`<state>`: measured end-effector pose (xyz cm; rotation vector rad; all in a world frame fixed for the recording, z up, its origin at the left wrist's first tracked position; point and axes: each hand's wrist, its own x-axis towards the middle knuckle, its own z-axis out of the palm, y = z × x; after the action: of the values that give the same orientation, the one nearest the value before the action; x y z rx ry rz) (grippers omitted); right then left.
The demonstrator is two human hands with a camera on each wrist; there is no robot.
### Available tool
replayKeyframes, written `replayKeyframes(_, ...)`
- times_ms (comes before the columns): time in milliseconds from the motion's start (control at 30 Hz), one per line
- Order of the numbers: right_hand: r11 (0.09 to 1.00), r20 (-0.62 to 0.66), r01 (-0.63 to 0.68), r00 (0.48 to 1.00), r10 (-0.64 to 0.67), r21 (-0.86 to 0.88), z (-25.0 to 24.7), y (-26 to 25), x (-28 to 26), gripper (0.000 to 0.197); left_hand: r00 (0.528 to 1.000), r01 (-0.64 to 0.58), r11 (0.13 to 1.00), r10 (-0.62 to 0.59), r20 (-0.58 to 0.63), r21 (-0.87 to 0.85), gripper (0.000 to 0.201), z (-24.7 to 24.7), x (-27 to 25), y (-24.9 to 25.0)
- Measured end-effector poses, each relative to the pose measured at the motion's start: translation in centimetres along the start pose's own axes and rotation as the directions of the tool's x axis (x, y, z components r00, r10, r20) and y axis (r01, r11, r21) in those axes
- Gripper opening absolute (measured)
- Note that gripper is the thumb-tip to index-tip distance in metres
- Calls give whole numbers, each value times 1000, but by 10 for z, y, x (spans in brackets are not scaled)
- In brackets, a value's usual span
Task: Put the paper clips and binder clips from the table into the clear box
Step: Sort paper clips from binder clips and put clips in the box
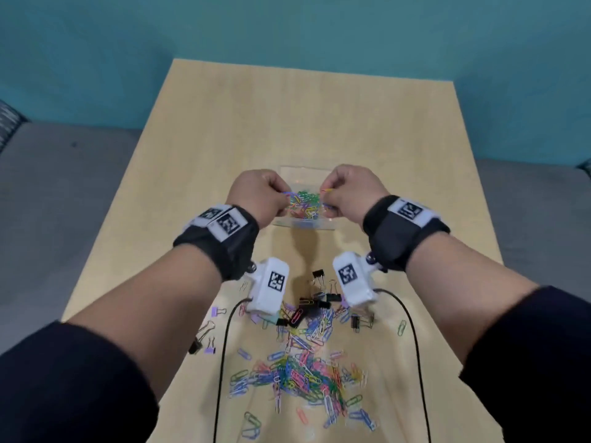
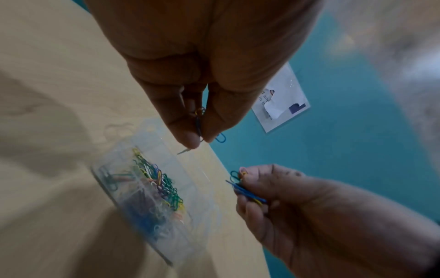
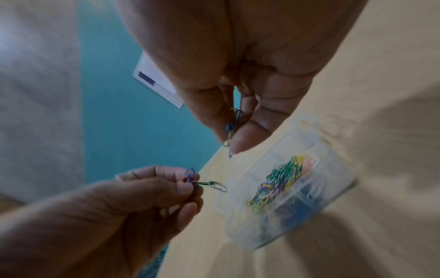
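The clear box (image 1: 307, 224) stands mid-table with several coloured paper clips inside; it also shows as the clear box (image 2: 152, 190) and the clear box (image 3: 285, 180). My left hand (image 1: 259, 196) hovers over its left side and pinches a small bunch of paper clips (image 2: 199, 122). Over the right side, my right hand (image 1: 350, 190) pinches another bunch of paper clips (image 3: 234, 124). A big loose pile of coloured paper clips (image 1: 300, 372) lies near the table's front. Black and lilac binder clips (image 1: 315, 302) lie between the pile and the box.
The wooden table (image 1: 287, 123) stretches bare beyond the box to a teal wall. More binder clips (image 1: 208, 330) lie at the left front. Two black cables (image 1: 224, 346) run from the wrist cameras across the pile. A white sheet (image 2: 281, 99) hangs on the wall.
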<state>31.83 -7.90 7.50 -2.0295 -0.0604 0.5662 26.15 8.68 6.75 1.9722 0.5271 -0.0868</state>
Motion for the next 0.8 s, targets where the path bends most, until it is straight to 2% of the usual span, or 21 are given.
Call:
replayKeyframes(100,988,44,-15,999,22,-152,2,-8,19,7,997,-11,995,3,75,98,18,5,16,5)
replayKeyframes(167,921,91,20,996,17,-390,-4,-12,19,26,995,-53,965,28,99,255,31,-1,15,6)
replayKeyframes(233,810,84,117,993,-83,-574,-16,-13,5,38,992,-117,915,85,97,387,34,-14,2,6)
replayKeyframes(267,789,76,167,985,-152,-592,-21,-11,-10,37,989,-141,906,115,90,400,33,-21,-11,5)
replayKeyframes(333,813,62,240,968,-244,-530,-30,4,-48,25,986,-163,922,142,84,351,24,-35,-46,-4)
replayKeyframes(367,845,77,243,969,-235,-477,-33,17,-71,15,987,-149,937,121,105,317,17,-41,-67,-14)
replayKeyframes(433,905,203,196,971,-125,-378,-31,54,-119,4,971,-66,962,1,237,265,6,-47,-111,-45)
replayKeyframes(467,927,292,155,955,-53,-340,-27,75,-142,5,937,7,971,-90,338,239,9,-49,-135,-63)
replayKeyframes(533,952,457,74,886,74,-298,-10,111,-184,7,796,170,966,-251,551,194,11,-44,-179,-98)
replayKeyframes(600,969,604,-48,774,189,-241,14,134,-215,7,643,292,938,-338,687,188,7,-29,-215,-122)
replayKeyframes(633,970,661,-121,713,233,-211,27,140,-226,7,605,300,934,-345,717,195,7,-19,-228,-129)
replayKeyframes(667,966,708,-173,657,258,-192,40,143,-234,8,601,278,940,-332,727,200,8,-8,-238,-135)
replayKeyframes(700,964,733,-185,627,266,-191,50,144,-238,10,620,247,950,-307,722,192,9,2,-243,-139)
replayKeyframes(733,965,735,-181,626,260,-187,57,146,-238,12,652,230,959,-277,705,165,8,11,-246,-142)
replayKeyframes(800,970,698,-189,674,243,-155,68,145,-233,11,736,222,972,-223,639,83,11,24,-245,-141)
